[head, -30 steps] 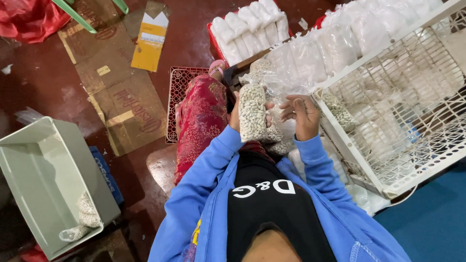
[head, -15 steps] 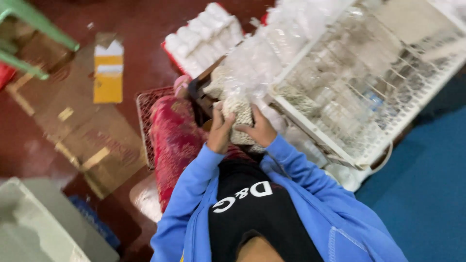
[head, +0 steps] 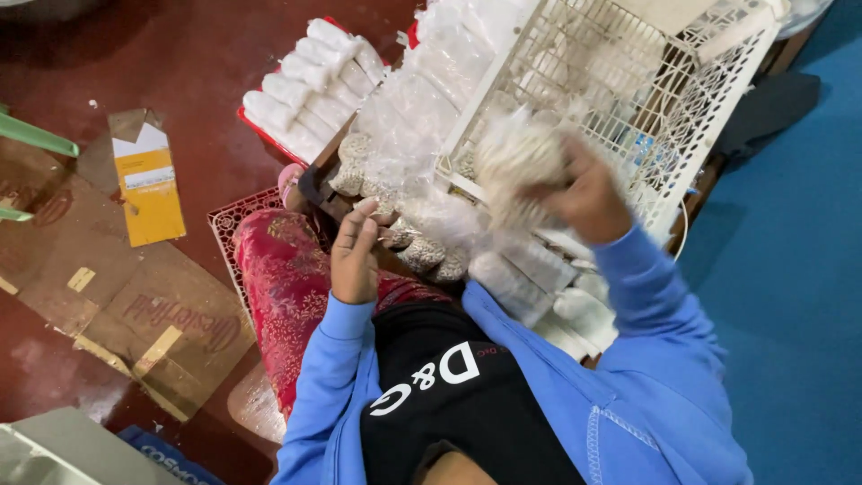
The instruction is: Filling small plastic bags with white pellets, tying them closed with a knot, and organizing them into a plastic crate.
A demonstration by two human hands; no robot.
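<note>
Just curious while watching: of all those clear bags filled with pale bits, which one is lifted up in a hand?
The blurred filled bag gripped by the right hand, raised before the white wire basket; the others lie in piles.
</note>
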